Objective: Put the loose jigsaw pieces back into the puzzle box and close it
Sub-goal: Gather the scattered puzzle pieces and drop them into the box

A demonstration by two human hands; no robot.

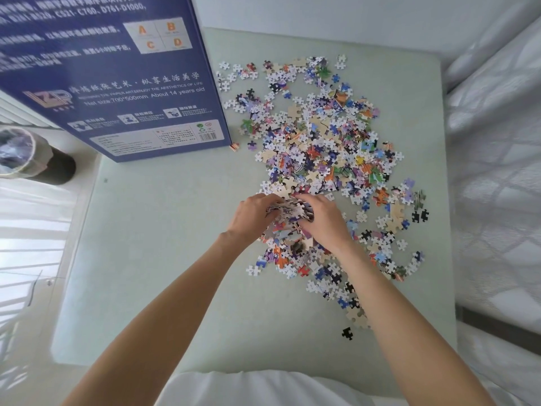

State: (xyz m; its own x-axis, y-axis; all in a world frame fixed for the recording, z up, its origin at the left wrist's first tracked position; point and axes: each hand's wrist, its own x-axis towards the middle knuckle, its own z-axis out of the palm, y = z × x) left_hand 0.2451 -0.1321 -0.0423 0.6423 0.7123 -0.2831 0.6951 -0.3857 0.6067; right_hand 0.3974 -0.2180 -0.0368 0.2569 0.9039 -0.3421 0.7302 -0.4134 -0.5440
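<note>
Cardboard knobbed jigsaw pieces (pixel 322 142), a clump clamped between left hand (pixel 251 218) and right hand (pixel 323 219) grips.

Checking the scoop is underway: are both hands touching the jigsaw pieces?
Touching. The head view shows the left hand and right hand cupped around a bunch of jigsaw pieces, fingers curled against it.

The puzzle box (pixel 111 74) is cut off by the top and left edges. Fingertips of both hands are buried in gathered jigsaw pieces (pixel 288 213). The box's small print is unreadable.
</note>
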